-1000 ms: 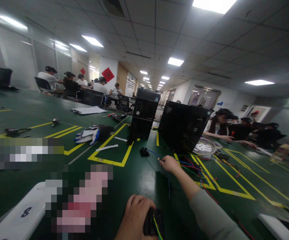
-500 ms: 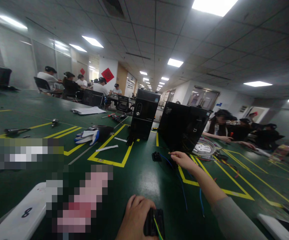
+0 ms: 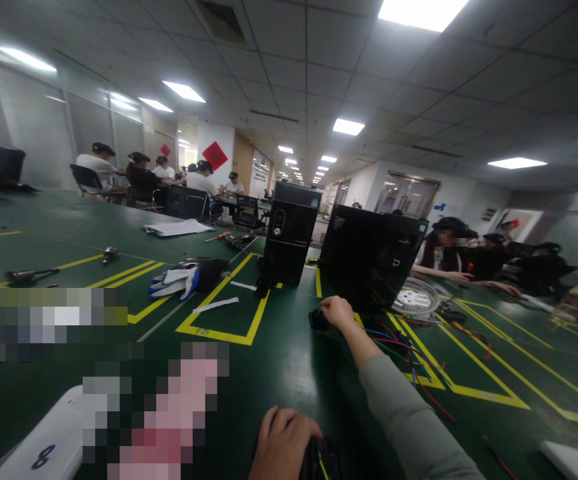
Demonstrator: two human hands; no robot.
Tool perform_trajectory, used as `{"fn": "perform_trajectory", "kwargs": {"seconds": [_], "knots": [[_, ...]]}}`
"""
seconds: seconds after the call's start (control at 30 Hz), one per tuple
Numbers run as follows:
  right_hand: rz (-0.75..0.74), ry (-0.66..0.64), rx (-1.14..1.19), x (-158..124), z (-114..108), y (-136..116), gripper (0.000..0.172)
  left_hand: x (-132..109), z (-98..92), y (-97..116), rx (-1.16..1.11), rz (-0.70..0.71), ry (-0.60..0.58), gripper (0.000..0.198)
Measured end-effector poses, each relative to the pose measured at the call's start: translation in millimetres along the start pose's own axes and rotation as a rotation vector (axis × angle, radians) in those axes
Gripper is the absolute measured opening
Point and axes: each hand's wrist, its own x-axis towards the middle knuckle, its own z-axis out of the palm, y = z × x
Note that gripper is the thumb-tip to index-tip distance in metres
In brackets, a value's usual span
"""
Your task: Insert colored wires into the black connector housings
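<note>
At the bottom centre my left hand (image 3: 289, 440) rests with curled fingers against a black block (image 3: 333, 457), with a yellow-green wire (image 3: 323, 467) lying over it. The frame's lower edge cuts off part of both. My right hand (image 3: 337, 311) reaches forward, its fingers pinched together beside a small black part (image 3: 317, 319) on the table. Whatever sits between those fingertips is hidden. Red, blue and green wires (image 3: 401, 343) lie to the right of my right forearm.
Two black computer cases (image 3: 293, 233) stand ahead on the green table (image 3: 269, 373). Gloves (image 3: 176, 283) lie left of the yellow tape outline (image 3: 253, 327). A white basket (image 3: 413, 297) stands at right, near a seated person (image 3: 449, 260). A white case (image 3: 49, 433) lies at lower left.
My right hand has shifted left and down to the small black part. The blue wire beside it is no longer visible there, and several coloured wires now show right of the forearm.
</note>
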Motion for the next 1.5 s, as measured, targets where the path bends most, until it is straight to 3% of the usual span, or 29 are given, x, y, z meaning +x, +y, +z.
{"fn": "perform_trajectory", "kwargs": {"seconds": [0.13,0.33,0.57,0.87,1.07,1.17,1.3,1.43,1.5], "knots": [[-0.019,-0.027,-0.031,2.0,4.4,-1.8,0.026,-1.0,1.0,-2.3,-0.070,-0.001,0.009,0.014],[-0.027,-0.062,-0.084,-0.5,5.4,-5.5,0.026,-2.2,-2.3,-1.4,-0.083,0.021,-0.008,0.032],[0.012,-0.095,-0.154,-1.4,4.3,-14.9,0.026,-2.4,0.2,-2.0,-0.061,0.030,0.007,0.023],[-0.065,-0.061,-0.291,-7.2,6.5,-34.5,0.029,-4.4,-1.9,-1.3,-0.051,0.033,0.018,0.025],[-0.080,0.005,-0.264,-8.1,-5.3,-37.6,0.029,-4.0,-4.8,-1.7,-0.057,0.047,0.004,0.032],[-0.141,0.135,-0.201,-29.2,-13.8,-33.1,0.030,-3.9,-6.5,-1.0,-0.080,0.032,-0.029,0.043],[-0.271,0.258,-0.057,-92.1,-18.2,-17.0,0.029,-5.8,-9.4,2.3,-0.095,0.015,-0.043,0.051],[-0.382,0.189,0.077,-173.5,-8.9,14.6,0.032,-9.0,-12.2,8.8,-0.106,0.013,-0.007,0.051],[-0.341,0.029,0.300,-206.8,-1.7,30.3,0.045,-10.3,-13.2,12.7,-0.111,0.004,0.031,0.045]]}}
